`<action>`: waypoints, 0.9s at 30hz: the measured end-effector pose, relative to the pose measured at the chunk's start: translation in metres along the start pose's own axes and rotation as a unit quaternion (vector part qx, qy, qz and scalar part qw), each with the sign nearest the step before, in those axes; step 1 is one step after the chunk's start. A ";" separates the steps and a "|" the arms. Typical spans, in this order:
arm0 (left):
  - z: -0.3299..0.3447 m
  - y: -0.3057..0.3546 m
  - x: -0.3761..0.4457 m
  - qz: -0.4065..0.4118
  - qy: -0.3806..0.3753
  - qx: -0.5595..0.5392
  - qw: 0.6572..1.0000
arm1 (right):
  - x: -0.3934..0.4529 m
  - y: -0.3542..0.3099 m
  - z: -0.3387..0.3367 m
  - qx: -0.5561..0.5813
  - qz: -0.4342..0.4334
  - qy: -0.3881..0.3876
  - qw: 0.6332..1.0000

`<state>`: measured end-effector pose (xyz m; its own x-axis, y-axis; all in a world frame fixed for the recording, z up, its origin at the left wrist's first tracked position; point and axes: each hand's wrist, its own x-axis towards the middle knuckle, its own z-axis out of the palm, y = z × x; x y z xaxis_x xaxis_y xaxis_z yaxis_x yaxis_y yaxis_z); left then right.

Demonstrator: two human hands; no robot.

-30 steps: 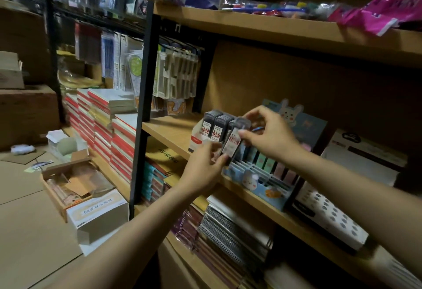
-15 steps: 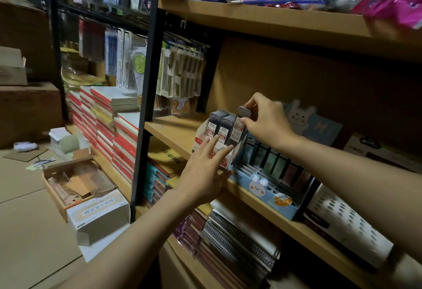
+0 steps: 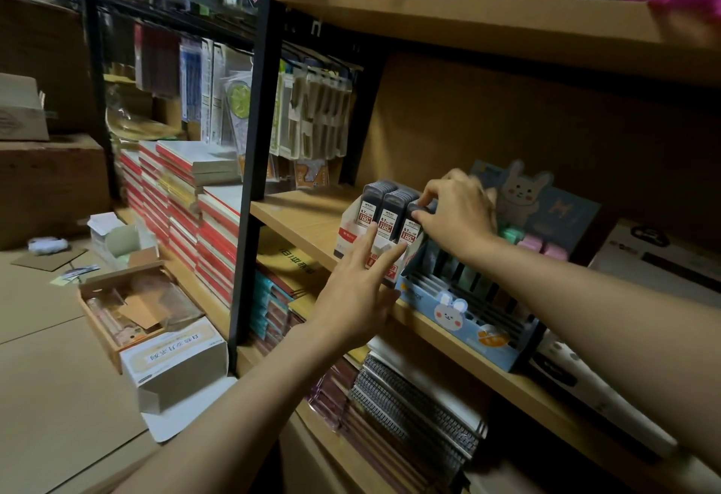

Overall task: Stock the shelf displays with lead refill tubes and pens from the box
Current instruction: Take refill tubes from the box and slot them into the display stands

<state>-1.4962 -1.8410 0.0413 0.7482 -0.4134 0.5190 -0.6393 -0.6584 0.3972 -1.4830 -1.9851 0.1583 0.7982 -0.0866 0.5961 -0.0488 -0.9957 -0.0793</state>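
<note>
I start with the wooden shelf (image 3: 308,220), the middle board of the rack, where the white display box (image 3: 353,236) sits near the front edge, just left of the blue rabbit-printed pen display (image 3: 460,314). Down on the floor to the left stands the open cardboard box (image 3: 117,298) that I take to be the stock source, well apart from both hands.

The lead refill tubes (image 3: 390,209) stand upright in rows inside the white display box, dark caps up, red-and-white labels facing me. I judge them light, rigid plastic and somewhat slick – easy to tip as a row, so I would take each one at the cap or upper body, where the neighbours leave room, and not squeeze hard.

My left hand (image 3: 359,290) reaches up from below with fingers spread and straight, the fingertips (image 3: 372,230) pressing against the front of the display box and the lower labels – it seems to brace the box so it does not slide back. It grips nothing.

My right hand (image 3: 456,216) comes in over the pen display, wrist high, knuckles up, thumb and forefinger pinching the cap of the rightmost front tube (image 3: 411,226). That tube looks nearly seated in its row; whether it is fully down I cannot tell.
</note>
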 end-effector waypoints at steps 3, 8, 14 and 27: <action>0.002 -0.001 -0.003 -0.001 -0.016 0.006 1.000 | -0.003 0.000 -0.003 -0.015 -0.003 -0.012 1.000; -0.002 0.006 -0.012 0.005 -0.047 0.011 0.999 | -0.027 0.003 -0.026 0.074 0.006 -0.006 0.997; -0.024 0.025 -0.042 0.001 -0.002 -0.072 0.997 | -0.117 0.002 -0.031 0.369 -0.024 0.020 0.929; 0.049 -0.016 -0.285 -0.391 -0.332 -0.110 0.852 | -0.313 0.004 0.109 0.344 0.005 -0.497 0.797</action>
<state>-1.6908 -1.7436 -0.1496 0.8494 -0.2153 -0.4818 0.1370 -0.7918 0.5953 -1.6676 -1.9582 -0.1152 0.8977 0.3151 -0.3078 0.0087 -0.7114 -0.7028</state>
